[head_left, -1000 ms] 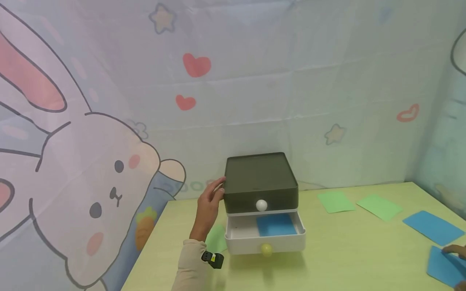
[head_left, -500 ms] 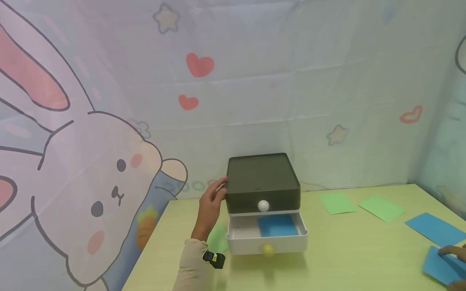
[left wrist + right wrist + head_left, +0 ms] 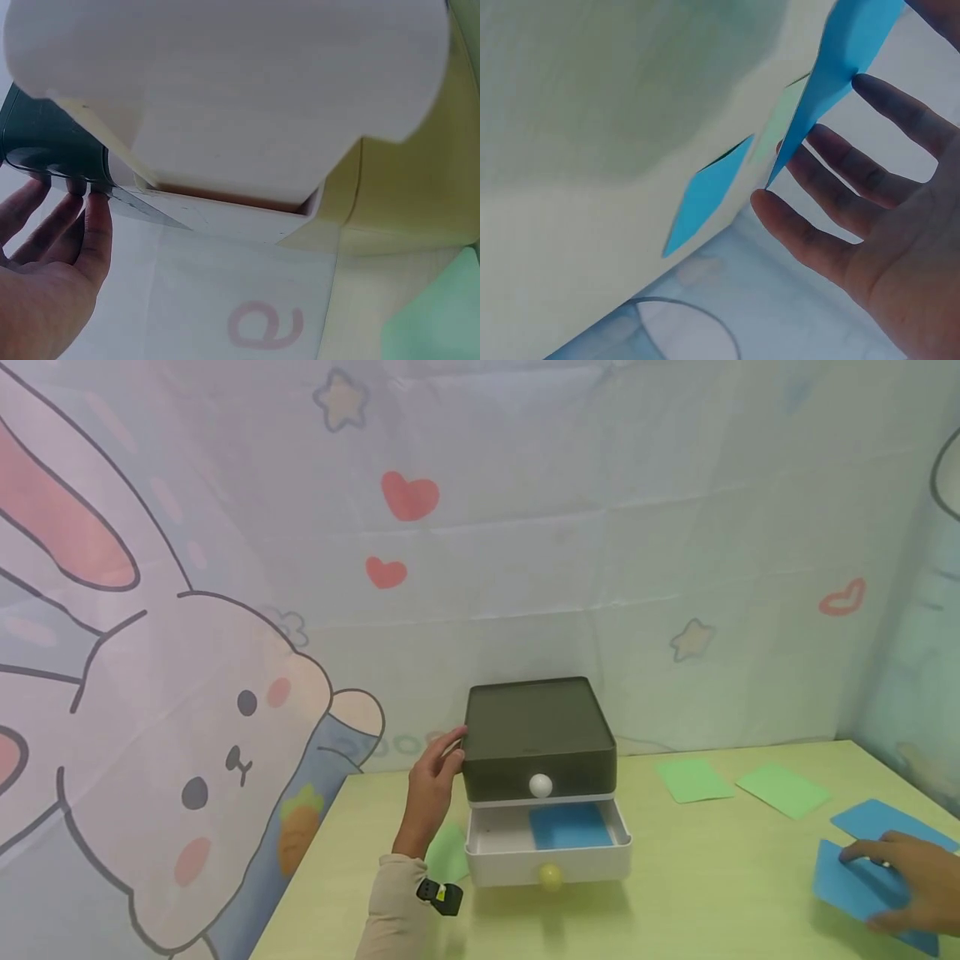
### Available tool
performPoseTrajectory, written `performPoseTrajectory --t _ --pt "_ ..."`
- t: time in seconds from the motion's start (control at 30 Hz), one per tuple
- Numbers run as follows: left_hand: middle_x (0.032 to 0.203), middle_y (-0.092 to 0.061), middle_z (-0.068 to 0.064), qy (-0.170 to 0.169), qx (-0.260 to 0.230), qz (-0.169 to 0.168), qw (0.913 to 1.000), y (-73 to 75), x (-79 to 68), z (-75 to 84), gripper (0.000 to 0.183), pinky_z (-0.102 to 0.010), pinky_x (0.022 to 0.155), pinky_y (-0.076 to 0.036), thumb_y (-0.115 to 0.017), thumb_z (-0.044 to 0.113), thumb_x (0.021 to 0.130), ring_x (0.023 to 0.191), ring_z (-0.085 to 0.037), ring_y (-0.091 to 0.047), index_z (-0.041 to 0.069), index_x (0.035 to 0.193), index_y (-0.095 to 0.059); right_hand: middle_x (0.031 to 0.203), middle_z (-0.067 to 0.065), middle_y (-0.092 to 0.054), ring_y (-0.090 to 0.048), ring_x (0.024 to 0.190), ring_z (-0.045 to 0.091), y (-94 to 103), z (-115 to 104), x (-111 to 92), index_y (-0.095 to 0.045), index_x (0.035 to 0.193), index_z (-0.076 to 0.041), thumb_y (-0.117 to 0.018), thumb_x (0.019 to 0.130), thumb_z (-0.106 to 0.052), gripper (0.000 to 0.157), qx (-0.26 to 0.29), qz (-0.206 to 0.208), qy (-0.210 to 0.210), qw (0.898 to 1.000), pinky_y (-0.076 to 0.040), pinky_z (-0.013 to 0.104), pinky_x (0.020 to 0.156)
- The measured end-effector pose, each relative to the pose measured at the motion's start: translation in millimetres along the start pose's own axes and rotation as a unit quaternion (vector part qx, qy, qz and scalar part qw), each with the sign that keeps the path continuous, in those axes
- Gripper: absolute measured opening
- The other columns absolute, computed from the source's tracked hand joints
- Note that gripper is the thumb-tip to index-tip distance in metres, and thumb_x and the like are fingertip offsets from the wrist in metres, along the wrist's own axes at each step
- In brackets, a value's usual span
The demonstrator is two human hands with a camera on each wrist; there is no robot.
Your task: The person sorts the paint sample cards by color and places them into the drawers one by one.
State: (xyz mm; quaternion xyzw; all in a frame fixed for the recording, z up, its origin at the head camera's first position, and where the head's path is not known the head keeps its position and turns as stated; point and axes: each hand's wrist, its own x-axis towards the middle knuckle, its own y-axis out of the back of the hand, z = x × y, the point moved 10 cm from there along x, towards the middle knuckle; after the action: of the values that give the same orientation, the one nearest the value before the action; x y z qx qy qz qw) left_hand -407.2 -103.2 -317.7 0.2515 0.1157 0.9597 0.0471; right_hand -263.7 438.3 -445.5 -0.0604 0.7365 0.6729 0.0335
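Note:
A small drawer unit with a dark top section (image 3: 536, 718) stands on the table. Its lower white drawer (image 3: 547, 866) is pulled out, and a blue sheet of paper (image 3: 570, 825) lies inside on the right. My left hand (image 3: 429, 789) rests its fingertips against the unit's left side, as the left wrist view also shows near the dark section (image 3: 56, 139). At the right, my right hand (image 3: 918, 877) holds another blue sheet of paper (image 3: 847, 877) by its edges, between thumb and fingers. In the right wrist view this sheet (image 3: 847, 67) is raised off the table.
Two green sheets, one left (image 3: 693, 779) and one right (image 3: 783, 789), lie at the back right of the table. A further blue sheet (image 3: 888, 820) lies behind my right hand. Another green sheet (image 3: 447, 853) is partly hidden by the drawer and my left arm. A printed cloth (image 3: 525, 527) hangs behind.
My right hand has come further into view from the right edge, moving left and lifting the blue sheet with it. My left hand and the drawer unit stay in place.

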Motion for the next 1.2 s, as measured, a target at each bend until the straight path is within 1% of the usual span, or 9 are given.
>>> performPoseTrajectory --t 0.07,0.13,0.23,0.3,0.43,0.6,0.83,0.97,1.2 --pt "0.150 -0.053 -0.005 -0.001 -0.001 0.000 1.0000 0.0 -0.2 -0.1 0.039 -0.049 0.106 -0.051 -0.051 0.021 0.105 0.134 -0.029 -0.058 0.018 0.143 -0.057 0.101 0.007 -0.061 -0.059 0.089 0.023 8.2 -12 0 -0.066 0.120 -0.010 -0.085 0.069 -0.054 0.070 -0.010 0.026 0.015 1.000 -0.054 0.047 0.075" --pt "0.150 -0.053 -0.006 -0.004 -0.001 0.001 1.0000 0.1 -0.2 0.4 0.039 -0.048 0.106 -0.052 -0.050 0.021 0.105 0.134 -0.030 -0.058 0.017 0.143 -0.057 0.105 0.009 -0.062 -0.060 0.092 0.025 17.4 -24 -1 -0.066 0.119 -0.013 -0.086 0.069 -0.053 0.068 -0.014 0.052 0.037 0.998 -0.055 0.050 0.076" --pt "0.150 -0.053 -0.007 -0.007 -0.002 0.002 1.0000 0.3 0.1 1.2 0.039 -0.047 0.106 -0.052 -0.050 0.021 0.105 0.134 -0.030 -0.058 0.017 0.143 -0.057 0.110 0.009 -0.064 -0.061 0.094 0.025 33.3 -42 -4 -0.066 0.118 -0.016 -0.088 0.065 -0.052 0.068 -0.011 0.095 0.069 0.993 -0.055 0.047 0.074" --pt "0.149 -0.054 -0.006 -0.006 -0.002 0.002 1.0000 0.3 0.5 0.8 0.038 -0.047 0.106 -0.052 -0.050 0.021 0.105 0.134 -0.029 -0.058 0.017 0.143 -0.057 0.112 0.008 -0.064 -0.060 0.093 0.023 42.9 -56 -8 -0.066 0.117 -0.019 -0.089 0.064 -0.052 0.067 -0.010 0.117 0.090 0.989 -0.054 0.040 0.071" --pt "0.150 -0.053 -0.005 -0.002 -0.002 -0.001 1.0000 -0.6 0.7 0.1 0.038 -0.048 0.106 -0.052 -0.050 0.022 0.106 0.133 -0.028 -0.059 0.019 0.143 -0.057 0.111 -0.001 -0.063 -0.056 0.089 0.011 60.5 -83 -15 -0.065 0.118 -0.028 -0.088 0.063 -0.058 0.067 -0.018 0.156 0.127 0.979 -0.048 0.025 0.067" --pt "0.150 -0.053 -0.005 0.000 -0.003 -0.001 1.0000 -0.7 0.2 -0.2 0.038 -0.049 0.107 -0.051 -0.049 0.021 0.105 0.133 -0.029 -0.059 0.019 0.143 -0.057 0.112 -0.012 -0.061 -0.057 0.092 0.003 77.7 -113 -17 -0.063 0.120 -0.035 -0.084 0.064 -0.066 0.068 -0.019 0.171 0.160 0.972 -0.048 0.022 0.069" --pt "0.150 -0.053 -0.005 -0.002 0.003 -0.001 1.0000 -1.5 0.7 -1.7 0.038 -0.049 0.107 -0.051 -0.049 0.021 0.105 0.132 -0.030 -0.060 0.019 0.143 -0.057 0.113 -0.012 -0.060 -0.057 0.094 0.004 93.1 -143 -17 -0.062 0.119 -0.035 -0.085 0.066 -0.062 0.064 -0.004 0.176 0.203 0.963 -0.049 0.023 0.070" --pt "0.150 -0.053 -0.004 0.000 0.003 -0.002 1.0000 -1.2 0.3 -1.6 0.038 -0.049 0.107 -0.051 -0.049 0.021 0.105 0.133 -0.029 -0.059 0.020 0.143 -0.057 0.115 -0.012 -0.060 -0.058 0.096 0.005 100.9 -157 -15 -0.061 0.118 -0.037 -0.085 0.066 -0.063 0.062 -0.004 0.180 0.218 0.959 -0.050 0.024 0.071" --pt "0.151 -0.052 -0.006 -0.002 -0.003 -0.004 1.0000 -0.8 -0.5 1.0 0.038 -0.049 0.108 -0.050 -0.049 0.022 0.106 0.135 -0.031 -0.057 0.019 0.144 -0.056 0.116 -0.017 -0.058 -0.058 0.101 0.007 117.0 -191 -17 -0.062 0.116 -0.039 -0.085 0.068 -0.059 0.057 -0.001 0.189 0.251 0.949 -0.053 0.028 0.077"
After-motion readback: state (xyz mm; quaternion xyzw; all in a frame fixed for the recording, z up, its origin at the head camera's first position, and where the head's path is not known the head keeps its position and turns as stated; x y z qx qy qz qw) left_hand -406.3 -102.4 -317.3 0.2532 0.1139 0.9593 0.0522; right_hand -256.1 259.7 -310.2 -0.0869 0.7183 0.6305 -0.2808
